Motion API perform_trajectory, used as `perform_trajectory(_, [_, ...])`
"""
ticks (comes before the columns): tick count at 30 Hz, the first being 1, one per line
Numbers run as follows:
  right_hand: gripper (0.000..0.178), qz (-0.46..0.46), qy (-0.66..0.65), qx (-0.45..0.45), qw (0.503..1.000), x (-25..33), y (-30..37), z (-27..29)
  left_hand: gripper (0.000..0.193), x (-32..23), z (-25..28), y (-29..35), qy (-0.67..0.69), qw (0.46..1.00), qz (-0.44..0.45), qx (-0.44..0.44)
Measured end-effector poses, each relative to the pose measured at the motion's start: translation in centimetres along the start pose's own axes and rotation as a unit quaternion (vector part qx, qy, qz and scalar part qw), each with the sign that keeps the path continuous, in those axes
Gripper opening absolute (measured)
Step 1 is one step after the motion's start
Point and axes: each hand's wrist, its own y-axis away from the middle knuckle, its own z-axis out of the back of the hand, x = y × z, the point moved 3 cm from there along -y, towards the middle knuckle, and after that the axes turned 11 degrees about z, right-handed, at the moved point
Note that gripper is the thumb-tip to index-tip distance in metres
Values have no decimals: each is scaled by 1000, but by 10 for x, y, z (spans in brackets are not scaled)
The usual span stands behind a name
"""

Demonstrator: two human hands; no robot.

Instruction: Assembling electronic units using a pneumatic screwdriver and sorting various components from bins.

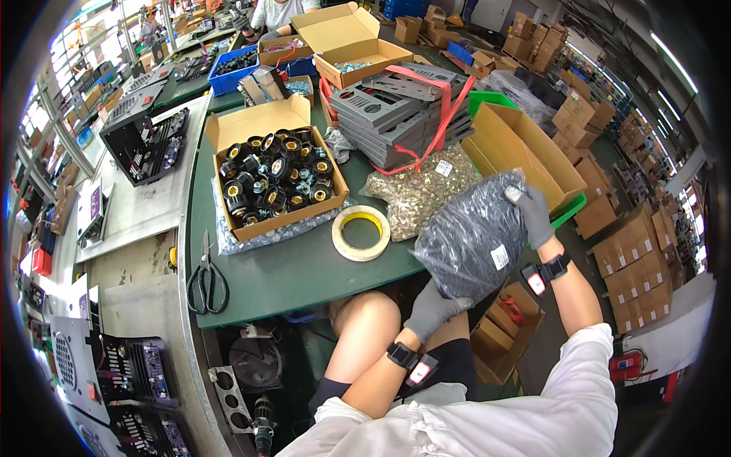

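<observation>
Between my gloved hands is a dark plastic bag (472,236) with a white label, bulging with contents I cannot make out. My left hand (435,311) grips its lower near end, fingers partly hidden beneath. At the upper right end, my right hand (533,215) is closed on the bag with the thumb on top. Just behind the bag lies a clear bag of small brass-coloured parts (415,199). An open cardboard carton (525,152) stands beyond my right hand. A roll of tape (361,233) lies on the green table left of the bag.
On the green table (259,286) are black-handled scissors (205,278) and a box of black round feet (278,179). Grey metal panels (403,114) are stacked behind, with red strapping. A carton (509,335) stands low beside my legs. A conveyor line (145,213) with chassis runs along the left.
</observation>
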Motion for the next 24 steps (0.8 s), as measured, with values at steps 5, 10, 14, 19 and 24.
perform_trajectory(5, [25,74,112,60,989,56,42,-22,54,17,-18,22,-18,998,-47,41])
perform_trajectory(10, [33,81,163,91,979,97,53,-34,66,6,-33,37,209,966,-38,150])
perform_trajectory(14, [25,147,76,-40,985,113,14,-18,59,-55,-5,41,-52,993,-108,24])
perform_trajectory(19, [35,132,223,-42,965,84,-113,-20,53,-143,36,13,3,992,-42,-118])
perform_trajectory(24, [73,176,513,102,834,12,-114,-68,65,-147,47,18,-359,862,-57,-353])
